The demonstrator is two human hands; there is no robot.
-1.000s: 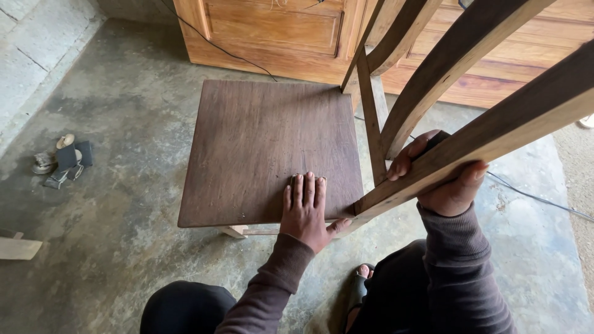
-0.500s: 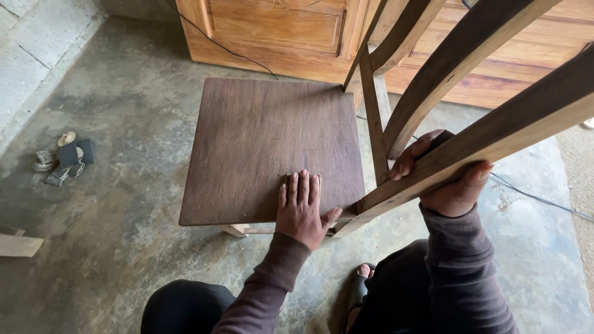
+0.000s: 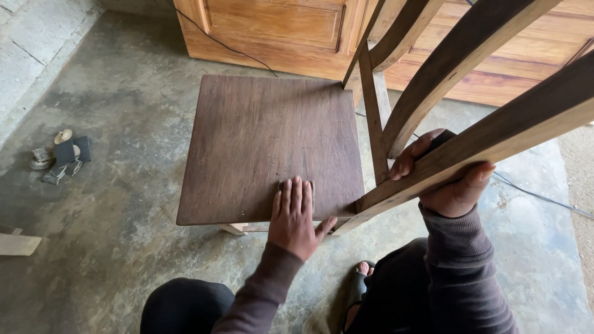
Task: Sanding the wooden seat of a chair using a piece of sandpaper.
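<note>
A wooden chair stands in front of me, its dark brown seat (image 3: 266,136) square and bare. My left hand (image 3: 296,213) lies flat on the seat near its front edge, fingers together, pressing down a small dark sheet (image 3: 297,182) whose edge shows just beyond the fingertips. My right hand (image 3: 448,179) is wrapped around a slanted lighter-wood rail of the chair back (image 3: 526,117), thumb on top. More curved back slats (image 3: 427,80) rise to the right of the seat.
A varnished wooden door panel (image 3: 272,31) leans behind the chair, with a black cable (image 3: 235,49) running across it. Small dark and pale scraps (image 3: 62,154) lie on the concrete floor at left. A wood offcut (image 3: 18,244) lies at the left edge. My sandalled foot (image 3: 362,278) is below.
My left hand has slid a little toward me along the seat. My right hand keeps the same hold on the back rail.
</note>
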